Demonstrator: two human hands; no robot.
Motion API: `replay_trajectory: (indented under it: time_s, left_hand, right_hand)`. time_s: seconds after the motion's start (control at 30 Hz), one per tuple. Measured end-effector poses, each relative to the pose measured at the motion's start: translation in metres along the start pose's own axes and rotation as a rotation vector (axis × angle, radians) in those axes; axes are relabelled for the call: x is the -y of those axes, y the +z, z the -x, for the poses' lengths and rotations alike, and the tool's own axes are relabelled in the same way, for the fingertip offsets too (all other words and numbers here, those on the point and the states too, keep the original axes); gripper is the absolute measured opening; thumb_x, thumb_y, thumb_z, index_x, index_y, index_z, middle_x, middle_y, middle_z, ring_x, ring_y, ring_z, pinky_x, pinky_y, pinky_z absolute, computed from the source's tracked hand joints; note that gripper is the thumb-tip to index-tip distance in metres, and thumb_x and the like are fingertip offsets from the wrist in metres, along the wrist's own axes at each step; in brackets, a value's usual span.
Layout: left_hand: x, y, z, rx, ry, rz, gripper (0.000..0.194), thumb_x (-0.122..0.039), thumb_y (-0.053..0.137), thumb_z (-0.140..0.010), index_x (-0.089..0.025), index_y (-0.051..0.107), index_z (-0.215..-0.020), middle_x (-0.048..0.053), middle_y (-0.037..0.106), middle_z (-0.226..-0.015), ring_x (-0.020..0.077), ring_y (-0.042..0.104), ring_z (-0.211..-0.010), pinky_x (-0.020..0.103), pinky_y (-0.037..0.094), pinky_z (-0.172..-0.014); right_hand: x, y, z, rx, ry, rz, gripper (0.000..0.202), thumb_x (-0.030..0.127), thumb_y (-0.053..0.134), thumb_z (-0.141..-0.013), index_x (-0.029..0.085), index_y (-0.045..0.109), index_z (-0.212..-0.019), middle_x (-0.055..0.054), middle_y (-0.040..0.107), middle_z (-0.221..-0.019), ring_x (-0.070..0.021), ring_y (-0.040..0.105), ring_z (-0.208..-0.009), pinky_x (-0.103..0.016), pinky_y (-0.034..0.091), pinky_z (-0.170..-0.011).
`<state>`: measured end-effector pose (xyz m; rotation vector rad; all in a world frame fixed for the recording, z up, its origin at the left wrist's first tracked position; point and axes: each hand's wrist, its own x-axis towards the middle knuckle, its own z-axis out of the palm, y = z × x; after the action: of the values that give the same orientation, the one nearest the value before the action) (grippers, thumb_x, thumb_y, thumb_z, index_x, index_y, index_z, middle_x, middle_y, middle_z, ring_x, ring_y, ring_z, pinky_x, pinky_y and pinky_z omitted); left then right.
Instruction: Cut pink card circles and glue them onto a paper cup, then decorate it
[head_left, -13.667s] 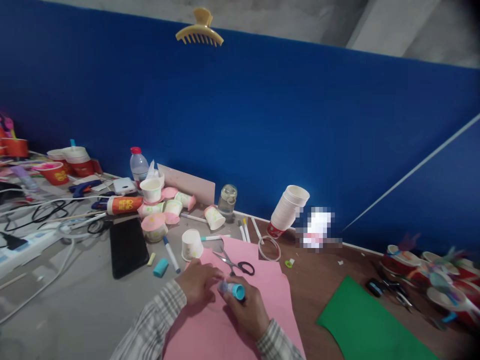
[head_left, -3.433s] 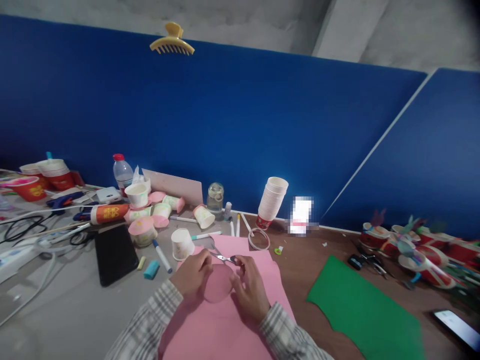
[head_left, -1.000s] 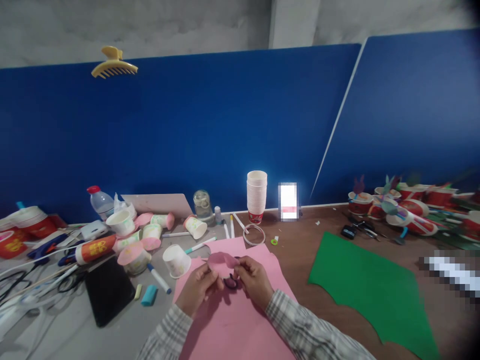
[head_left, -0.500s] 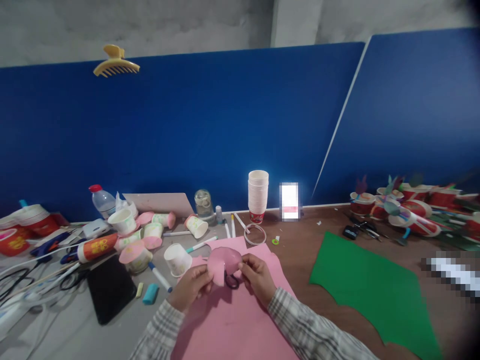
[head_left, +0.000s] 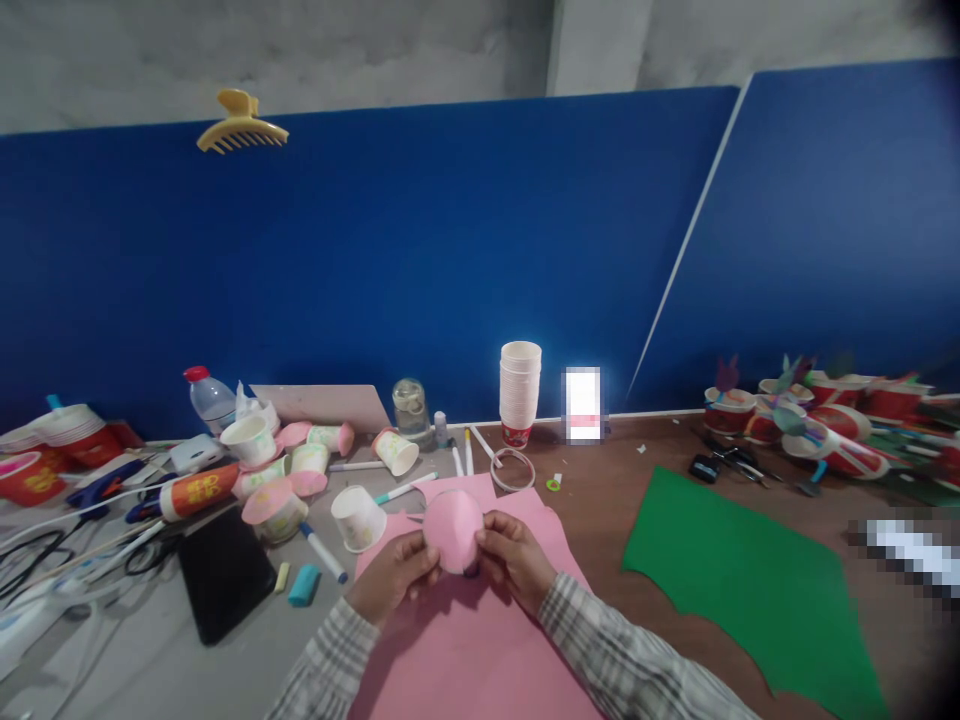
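Observation:
A round pink paper disc (head_left: pixel 453 532) is held up between my two hands, its face toward me with a faint crease down the middle. My left hand (head_left: pixel 397 572) pinches its left edge, and my right hand (head_left: pixel 516 556) pinches the right edge. Beneath lies a large sheet of pink paper (head_left: pixel 472 650) with cut-out edges. Part of a dark object, scissors by their handle loop, shows just below the disc and is mostly hidden. A white paper cup (head_left: pixel 358 518) stands left of the disc, near my left hand.
A stack of paper cups (head_left: pixel 520 395) stands at the back beside a tape ring (head_left: pixel 513 469). Green paper (head_left: pixel 742 570) lies on the right. Leftward are a black tablet-like slab (head_left: pixel 225 575), a blue eraser-like block (head_left: pixel 304 585), markers and several cups with pink paper. Decorated cups (head_left: pixel 832 440) crowd the far right.
The pink paper was bent and folded over between my hands; now it is opened out as a round disc facing me. It covers more of the dark scissors loop.

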<state>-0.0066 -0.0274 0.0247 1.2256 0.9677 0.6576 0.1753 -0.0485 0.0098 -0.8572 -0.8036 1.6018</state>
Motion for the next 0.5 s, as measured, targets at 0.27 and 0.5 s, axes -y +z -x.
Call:
replay_trajectory:
  time_s: [0.27,0.5]
  left_hand:
    - [0.005,0.009,-0.003,-0.074,-0.016,0.164,0.038,-0.048,0.075,-0.046,-0.019,0.053,-0.054,-0.006,0.058,-0.040,0.0053,0.036,-0.031,0.019,0.019,-0.032]
    - [-0.001,0.022,-0.002,-0.218,0.057,0.109,0.038,-0.049,0.073,-0.043,-0.020,0.051,-0.055,-0.004,0.061,-0.039,0.0061,0.037,-0.024,0.020,0.022,-0.030]
  right_hand:
    - [-0.008,0.003,0.001,-0.088,-0.054,0.059,0.025,0.034,0.073,-0.052,0.020,0.052,-0.057,0.009,0.057,-0.030,-0.0037,0.035,-0.017,-0.010,0.023,-0.020]
    - [-0.004,0.005,0.003,-0.192,-0.104,0.115,0.022,0.035,0.070,-0.054,0.021,0.052,-0.053,0.012,0.050,-0.026,-0.0038,0.033,-0.017,-0.011,0.022,-0.019]
